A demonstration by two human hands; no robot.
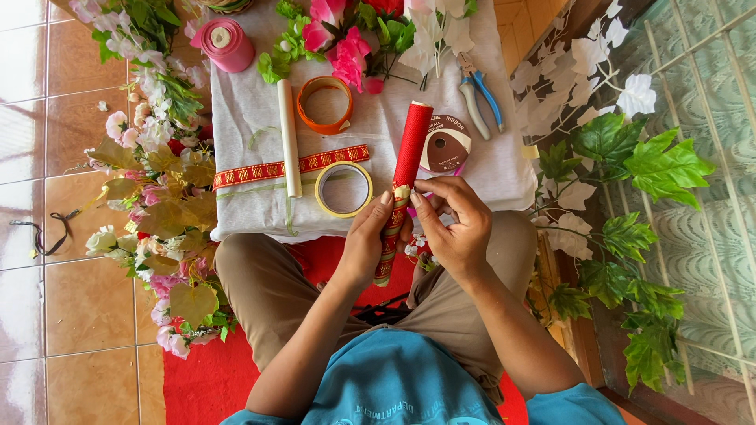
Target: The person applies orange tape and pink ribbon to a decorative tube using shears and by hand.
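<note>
Fingers [386, 203] of the left hand [364, 240] wrap the lower half of a long red cylindrical roll with a gold-patterned band [402, 189], grasping it at centre frame above the lap; the right hand [457, 224] pinches the band's edge at mid-length. It looks light and fairly stiff, with a ribbed, grippy surface, best held around the middle. Behind it on the cloth-covered worktop [244, 118] lies a yellow tape ring [344, 190].

Red stick [408, 161] — upright, gold-patterned ribbon [387, 244] wrapping its base.
</note>
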